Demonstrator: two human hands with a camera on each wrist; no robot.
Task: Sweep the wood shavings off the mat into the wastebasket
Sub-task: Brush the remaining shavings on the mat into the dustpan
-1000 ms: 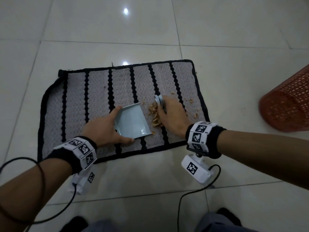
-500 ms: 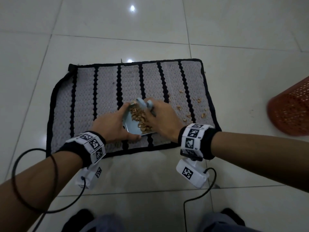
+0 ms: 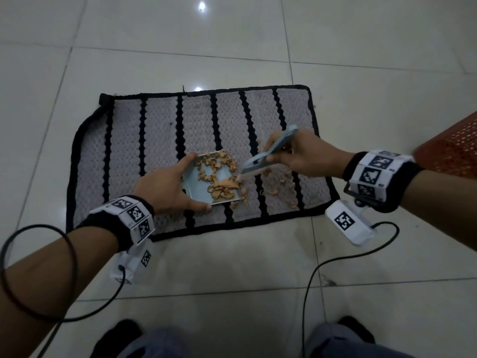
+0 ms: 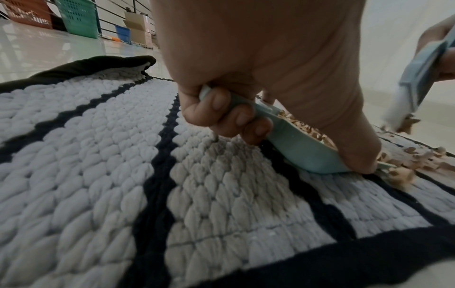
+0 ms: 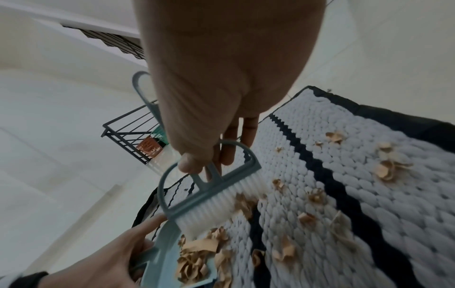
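A grey woven mat (image 3: 154,140) with black stripes lies on the tiled floor. My left hand (image 3: 165,188) grips the pale blue dustpan (image 3: 196,187) by its back edge, its front lip down on the mat; the left wrist view shows my fingers (image 4: 221,115) curled round its handle. A heap of tan wood shavings (image 3: 219,177) lies in the pan. My right hand (image 3: 302,153) holds a small blue brush (image 3: 268,151), its white bristles (image 5: 221,200) just above the pan's open edge. Loose shavings (image 3: 276,189) remain on the mat to the right. The orange mesh wastebasket (image 3: 454,148) stands at the far right.
Glossy white tiles (image 3: 232,267) surround the mat. Cables from the wrist cameras trail over the floor near my knees (image 3: 335,342). A black wire rack (image 5: 130,132) and a green crate (image 4: 78,17) stand far off by the wall.
The brush pushed the shavings left into the dustpan, then lifted and drew back to the right. The pan now holds a heap. My left hand kept its grip.
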